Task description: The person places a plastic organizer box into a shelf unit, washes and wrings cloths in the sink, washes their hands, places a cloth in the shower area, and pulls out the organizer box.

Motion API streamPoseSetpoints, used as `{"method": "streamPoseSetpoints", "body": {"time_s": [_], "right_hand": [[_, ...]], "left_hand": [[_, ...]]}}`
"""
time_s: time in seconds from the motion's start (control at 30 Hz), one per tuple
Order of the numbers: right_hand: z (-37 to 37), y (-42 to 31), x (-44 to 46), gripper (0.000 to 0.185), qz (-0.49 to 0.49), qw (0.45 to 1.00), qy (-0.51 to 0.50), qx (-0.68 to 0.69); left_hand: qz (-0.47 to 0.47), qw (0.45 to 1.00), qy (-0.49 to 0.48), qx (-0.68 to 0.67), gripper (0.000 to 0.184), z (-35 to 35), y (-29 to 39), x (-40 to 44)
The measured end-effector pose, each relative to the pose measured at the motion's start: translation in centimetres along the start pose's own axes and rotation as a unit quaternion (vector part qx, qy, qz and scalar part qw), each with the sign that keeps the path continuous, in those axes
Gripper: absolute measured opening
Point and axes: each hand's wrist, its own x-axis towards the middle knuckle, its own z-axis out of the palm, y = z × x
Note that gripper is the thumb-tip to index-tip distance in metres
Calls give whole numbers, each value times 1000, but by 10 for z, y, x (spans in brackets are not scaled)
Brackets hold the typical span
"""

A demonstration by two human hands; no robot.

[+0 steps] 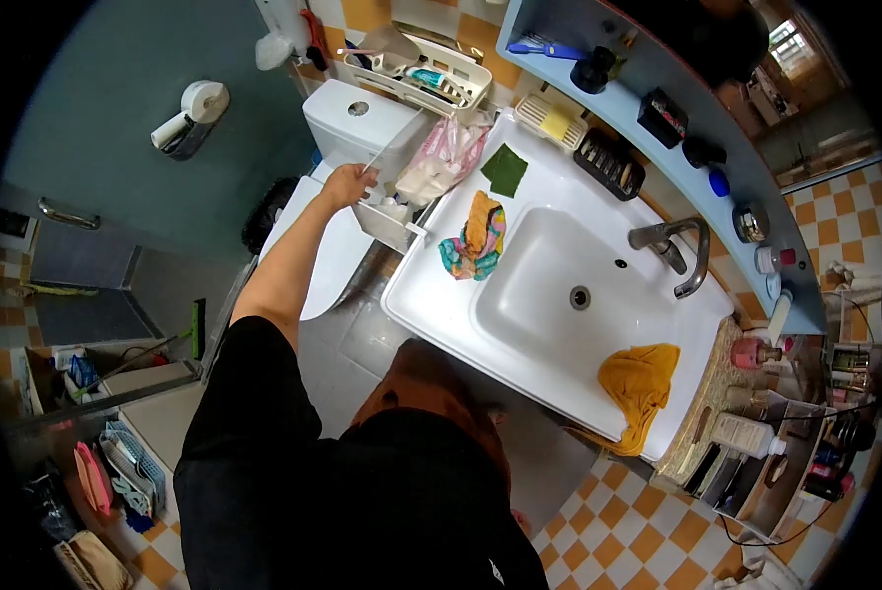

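Observation:
My left hand (351, 184) reaches out past the toilet, its fingers pinched on a thin white-edged panel (380, 149) that looks like a raised lid. Just below the fingers is a white box (386, 228) beside the sink's left edge, with pale contents that I cannot make out. A pink and white plastic bag (445, 162) lies against the box. On the sink counter, a green cloth (505, 170) lies flat near a crumpled multicoloured cloth (474, 241). My right hand is out of view.
A white toilet (335, 251) stands left of the sink (544, 285). The faucet (675, 251) rises at the basin's back right. A mustard cloth (640, 386) hangs over the front edge. Bottles and boxes crowd the organizer (775, 472); a blue shelf (692, 147) runs behind.

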Motion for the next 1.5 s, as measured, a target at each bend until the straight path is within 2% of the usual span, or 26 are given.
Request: {"method": "streamPoseSetpoints", "body": {"time_s": [0.1, 0.2, 0.3, 0.4, 0.5, 0.57, 0.7, 0.83, 0.9, 0.93, 0.97, 1.03, 1.13, 1.27, 1.43, 1.5], "right_hand": [[-2, -11, -9, 38, -6, 998, -37, 59], [5, -38, -18, 32, 48, 995, -7, 83], [10, -29, -18, 28, 59, 993, 11, 99], [9, -14, -21, 24, 86, 982, -8, 169], [14, 107, 18, 23, 41, 989, 4, 140], [22, 128, 18, 23, 39, 991, 4, 130], [23, 111, 3, 23, 49, 991, -17, 126], [20, 75, -17, 23, 26, 984, -49, 170], [31, 53, -36, 22, 54, 982, -37, 178], [43, 4, -55, 23, 120, 984, 15, 127], [48, -1, -61, 24, 123, 981, 23, 147], [57, 2, -69, 26, 132, 974, 35, 182], [69, 8, -82, 30, 72, 987, -8, 146], [77, -16, -100, 34, 106, 994, -16, 23], [78, 35, -79, 33, 18, 997, -31, 68], [74, 33, -73, 32, 68, 991, -24, 109]], "left_hand": [[9, 1000, -17, -3, 33, -1, -20, 11], [-18, 999, -26, -8, 33, -1, -11, 10], [-28, 997, -29, -71, 34, -2, -3, 1], [-44, 996, -57, -56, 35, -7, 7, -4], [-44, 993, -78, -70, 39, -12, 3, 2], [-40, 992, -85, -85, 39, -13, 0, 3], [-74, 991, -71, -86, 37, -12, -7, 6], [-75, 985, -84, -132, 40, -15, -50, 15], [-102, 983, -82, -127, 39, -16, -44, -1], [-110, 981, -88, -130, 39, -16, -48, -2], [-119, 980, -89, -134, 39, -18, -54, -4], [-118, 983, -90, -107, 38, -22, -65, -12], [-126, 985, -61, -99, 36, -20, -86, -30], [-131, 982, -42, -132, 33, -13, -106, -57], [-121, 983, -31, -132, 32, -29, -99, -102], [-111, 986, -14, -127, 32, -36, -103, -123]]}}
